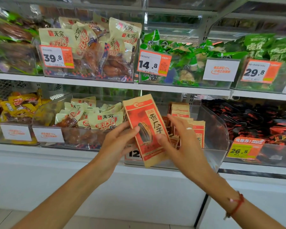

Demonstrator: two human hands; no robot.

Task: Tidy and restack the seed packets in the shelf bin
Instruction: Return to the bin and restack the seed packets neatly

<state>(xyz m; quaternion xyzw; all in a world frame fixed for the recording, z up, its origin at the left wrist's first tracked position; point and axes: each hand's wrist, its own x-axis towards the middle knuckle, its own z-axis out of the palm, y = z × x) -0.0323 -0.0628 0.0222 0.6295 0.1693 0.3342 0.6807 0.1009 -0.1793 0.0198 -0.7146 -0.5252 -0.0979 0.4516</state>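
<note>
Holding item one: a seed packet [147, 129], kraft-brown with a red panel, a striped sunflower seed pictured and 香瓜子 printed down its right side. My left hand [117, 142] grips its left edge, thumb across the front; my right hand [180, 141] pinches the lower right edge, its other fingers spread, a pale ring on one finger. A red cord bracelet [236, 207] sits on my right wrist. The packet is upright, tilted slightly left, in front of the clear shelf bin [220, 138].

Item two: more seed packets of the same print [196, 129], standing inside that bin, with a further stack [180, 110] behind them. A price tag on the bin front is mostly hidden; only "12" can be read.

Same shelf, left: cream 无穷 packs [104, 119]; beyond them, yellow-wrapped snacks [18, 104]. Right: a bin of black-and-red wrapped pieces [257, 119], yellow tag "26.5" [243, 150].

Upper shelf, left to right:
- large cream 无穷 bags [89, 43], orange tag "39.8" [56, 57];
- small green packets [185, 52], tag "14.8" [153, 63];
- a white card with orange print too small to read [220, 70];
- green bags [261, 45], tag "29.8" [259, 71].
</note>
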